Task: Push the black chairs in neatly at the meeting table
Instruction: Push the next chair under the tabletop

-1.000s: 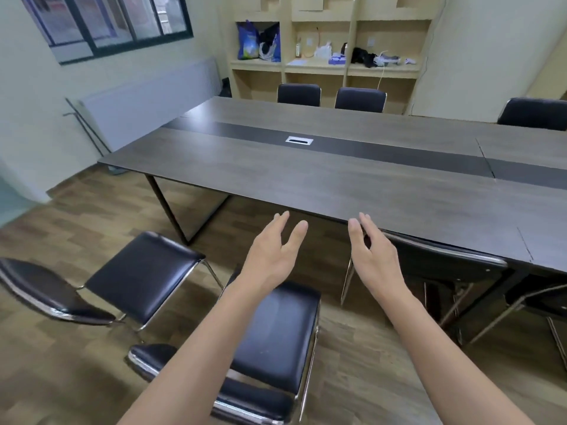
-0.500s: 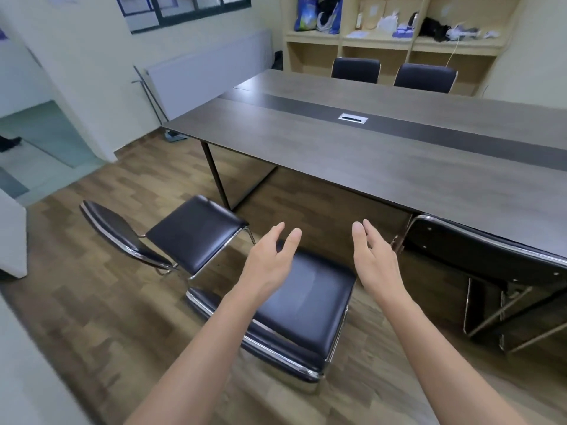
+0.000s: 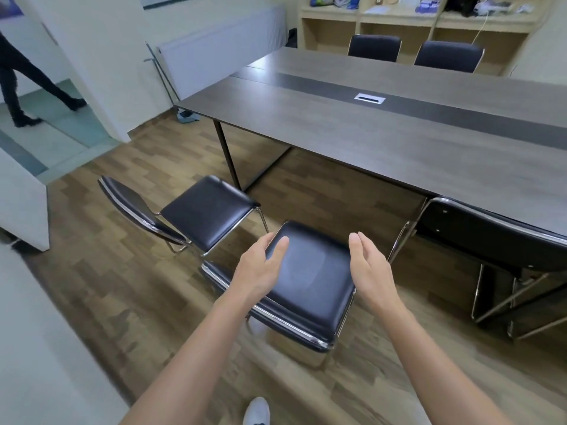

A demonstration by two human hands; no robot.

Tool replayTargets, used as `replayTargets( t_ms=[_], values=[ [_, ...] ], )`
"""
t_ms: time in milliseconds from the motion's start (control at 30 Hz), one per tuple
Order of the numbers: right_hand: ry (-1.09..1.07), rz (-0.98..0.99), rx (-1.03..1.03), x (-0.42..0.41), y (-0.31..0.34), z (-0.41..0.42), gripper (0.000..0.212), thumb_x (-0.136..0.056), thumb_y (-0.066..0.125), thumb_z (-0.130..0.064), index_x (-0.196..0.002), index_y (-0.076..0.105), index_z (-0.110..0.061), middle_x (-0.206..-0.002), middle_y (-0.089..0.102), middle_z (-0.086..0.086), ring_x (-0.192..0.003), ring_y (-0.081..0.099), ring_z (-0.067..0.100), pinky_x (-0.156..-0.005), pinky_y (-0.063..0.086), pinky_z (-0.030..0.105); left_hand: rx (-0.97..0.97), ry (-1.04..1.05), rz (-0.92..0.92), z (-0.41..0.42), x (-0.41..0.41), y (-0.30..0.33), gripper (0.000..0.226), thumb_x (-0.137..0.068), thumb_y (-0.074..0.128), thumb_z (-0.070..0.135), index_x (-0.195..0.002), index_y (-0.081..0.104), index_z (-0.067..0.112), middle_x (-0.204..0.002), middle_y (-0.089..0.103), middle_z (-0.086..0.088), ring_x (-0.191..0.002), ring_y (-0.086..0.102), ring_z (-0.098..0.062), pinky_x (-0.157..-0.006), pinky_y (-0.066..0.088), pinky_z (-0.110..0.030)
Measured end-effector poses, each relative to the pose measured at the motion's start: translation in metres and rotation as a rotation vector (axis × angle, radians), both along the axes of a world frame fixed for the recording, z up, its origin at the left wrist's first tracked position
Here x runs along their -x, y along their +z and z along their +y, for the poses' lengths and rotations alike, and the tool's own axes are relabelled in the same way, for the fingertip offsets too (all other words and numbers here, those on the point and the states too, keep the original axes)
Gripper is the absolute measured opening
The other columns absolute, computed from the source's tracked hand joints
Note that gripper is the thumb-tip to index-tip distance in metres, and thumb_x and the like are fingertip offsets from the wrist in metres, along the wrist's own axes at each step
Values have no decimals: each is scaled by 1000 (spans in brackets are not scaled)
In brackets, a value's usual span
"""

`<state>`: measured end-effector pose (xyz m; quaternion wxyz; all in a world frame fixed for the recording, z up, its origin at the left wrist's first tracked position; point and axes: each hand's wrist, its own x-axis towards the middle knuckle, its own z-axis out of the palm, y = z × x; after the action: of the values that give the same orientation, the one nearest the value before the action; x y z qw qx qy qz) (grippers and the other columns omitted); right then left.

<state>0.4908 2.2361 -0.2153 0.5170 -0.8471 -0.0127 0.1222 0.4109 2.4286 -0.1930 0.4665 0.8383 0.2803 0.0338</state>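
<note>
A black chair with a chrome frame [image 3: 310, 277] stands away from the long grey meeting table [image 3: 383, 139], directly below my hands. My left hand [image 3: 260, 268] and my right hand [image 3: 369, 268] hover open above its seat, palms facing each other, touching nothing. A second black chair [image 3: 202, 210] stands to its left, also pulled out and turned at an angle. On the right, a third black chair [image 3: 491, 234] is pushed under the table's near edge. Two more black chairs [image 3: 374, 47] [image 3: 448, 56] sit tucked in at the far side.
A white wall corner [image 3: 101, 96] and doorway lie at the left, where a person's legs [image 3: 18, 87] walk past. A radiator [image 3: 221, 47] lines the left wall. Shelves [image 3: 414, 23] with bags stand behind the table. My white shoe [image 3: 257, 412] shows at the bottom.
My view has swung left and down, so the two pulled-out chairs now sit centred. Both hands have stayed open and now hang over the nearest chair's seat.
</note>
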Motion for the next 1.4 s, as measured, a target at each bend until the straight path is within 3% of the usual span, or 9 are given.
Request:
replayTargets(
  t_ms=[167, 300, 500, 633, 800, 967, 1100, 1267, 1400],
  values=[
    [-37, 28, 23, -5, -10, 21, 61, -101, 33, -57, -150, 42, -21, -154, 41, -8, -145, 32, 18, -120, 21, 35, -29, -13, 26, 35, -14, -9, 67, -96, 46, 61, -150, 44, 22, -150, 49, 4, -137, 45, -14, -111, 32, -28],
    [-97, 41, 43, -18, -21, 47, 51, -96, 29, -63, -109, 54, -21, -110, 52, -9, -109, 47, 20, -100, 34, 36, -32, -83, 42, 70, -38, -17, 69, -95, 46, 63, -150, 43, 21, -150, 49, 4, -136, 45, -14, -110, 31, -28],
    [-262, 59, 39, -30, -43, 105, 54, -93, 29, -66, -111, 57, -24, -115, 56, -7, -112, 49, 18, -101, 34, 35, -45, -195, 79, 143, -67, -37, 70, -95, 45, 63, -151, 42, 21, -151, 47, 4, -139, 41, -14, -113, 28, -28],
    [-381, 113, 51, -30, -55, 145, 55, -102, 34, -51, -144, 50, -18, -146, 52, 0, -136, 43, 23, -112, 29, 36, -73, -275, 143, 195, -81, -54, 73, -94, 42, 67, -150, 42, 20, -151, 48, 1, -140, 41, -17, -113, 29, -30],
    [-468, 225, 126, -19, -83, 166, 58, -100, 31, -55, -141, 51, -19, -143, 55, 3, -132, 46, 29, -111, 33, 42, -76, -314, 241, 230, -86, -84, 68, -96, 36, 65, -148, 45, 21, -149, 50, 1, -138, 43, -21, -114, 31, -34],
    [-512, 290, 167, -3, -100, 167, 48, -100, 31, -47, -115, 60, -12, -111, 63, 6, -101, 50, 24, -87, 37, 35, -65, -401, 305, 228, -88, -112, 65, -101, 32, 59, -151, 42, 18, -154, 45, 0, -142, 38, -21, -114, 26, -32],
    [-531, 331, 193, 13, -117, 155, 47, -100, 31, -49, -119, 59, -17, -110, 60, 3, -102, 53, 24, -85, 37, 33, -68, -449, 378, 219, -82, -138, 66, -100, 30, 60, -151, 41, 21, -152, 47, -2, -141, 39, -24, -114, 27, -34],
    [-569, 394, 242, 25, -136, 135, 66, -97, 32, -56, -149, 42, -17, -148, 49, 6, -138, 41, 28, -114, 32, 44, -157, -514, 449, 217, -81, -163, 62, -102, 20, 58, -147, 48, 25, -145, 53, -7, -147, 26, -34, -116, 23, -42],
    [-563, 441, 439, 39, -152, 116, 61, -101, 36, -47, -149, 41, -10, -147, 49, 16, -139, 38, 34, -116, 26, 45, -277, -526, 525, 218, -77, -181, 62, -102, 19, 58, -137, 55, 21, -141, 55, -7, -142, 31, -35, -115, 22, -49]
  ],
)
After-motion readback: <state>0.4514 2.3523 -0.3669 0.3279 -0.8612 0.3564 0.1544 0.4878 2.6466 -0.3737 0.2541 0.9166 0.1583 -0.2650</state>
